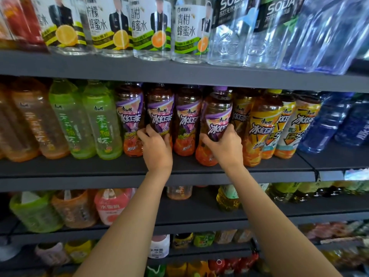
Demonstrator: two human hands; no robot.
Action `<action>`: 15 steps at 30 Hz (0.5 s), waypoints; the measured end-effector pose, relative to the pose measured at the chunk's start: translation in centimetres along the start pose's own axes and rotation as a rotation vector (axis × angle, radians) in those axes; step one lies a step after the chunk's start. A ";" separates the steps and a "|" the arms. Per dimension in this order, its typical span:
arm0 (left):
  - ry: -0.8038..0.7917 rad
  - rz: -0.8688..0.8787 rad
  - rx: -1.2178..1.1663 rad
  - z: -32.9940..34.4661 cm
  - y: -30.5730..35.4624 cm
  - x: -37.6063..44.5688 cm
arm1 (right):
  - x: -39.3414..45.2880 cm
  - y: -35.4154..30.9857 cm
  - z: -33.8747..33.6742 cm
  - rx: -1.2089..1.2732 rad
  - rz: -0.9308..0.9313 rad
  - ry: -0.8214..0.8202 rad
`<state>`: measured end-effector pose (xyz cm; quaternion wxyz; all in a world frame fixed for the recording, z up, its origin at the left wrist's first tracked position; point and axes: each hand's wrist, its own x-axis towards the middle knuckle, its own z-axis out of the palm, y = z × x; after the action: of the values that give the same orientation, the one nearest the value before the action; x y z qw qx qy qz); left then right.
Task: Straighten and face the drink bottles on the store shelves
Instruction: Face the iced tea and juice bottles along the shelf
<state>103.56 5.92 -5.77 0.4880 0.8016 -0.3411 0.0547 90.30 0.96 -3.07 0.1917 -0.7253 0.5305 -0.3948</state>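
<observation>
Gripping two full, heavy purple-label iced tea bottles at their slick waists, my left hand point(157, 145) and right hand point(225, 144) curl fingers round each.

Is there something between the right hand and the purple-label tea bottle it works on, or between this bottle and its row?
Nothing visible does. The right hand already grips the purple-label tea bottle, which stands forward of its three neighbours. The left hand grips the second bottle in that row.
</observation>
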 end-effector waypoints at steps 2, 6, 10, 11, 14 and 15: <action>0.061 0.080 -0.107 0.0 -0.5 -0.9 | -0.1 0.2 -0.1 -0.055 0.027 0.043; -0.022 0.351 -0.063 0.7 -0.9 -3.7 | -0.7 0.4 0.0 -0.087 0.109 0.151; -0.239 0.224 0.023 1.8 0.5 -3.7 | -0.9 1.1 0.1 -0.046 0.143 0.145; -0.251 0.204 0.070 2.0 0.7 -3.4 | -1.0 1.4 0.1 -0.038 0.139 0.126; -0.222 0.226 0.243 2.5 1.3 -2.4 | -1.1 2.2 0.2 -0.026 0.092 0.094; -0.204 0.220 0.280 2.6 1.5 -2.1 | -0.8 2.3 0.3 -0.022 0.076 0.080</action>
<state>100.37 4.41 -6.86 0.3258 0.8208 -0.4634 0.0732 88.97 0.82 -5.12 0.1773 -0.6903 0.5690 -0.4101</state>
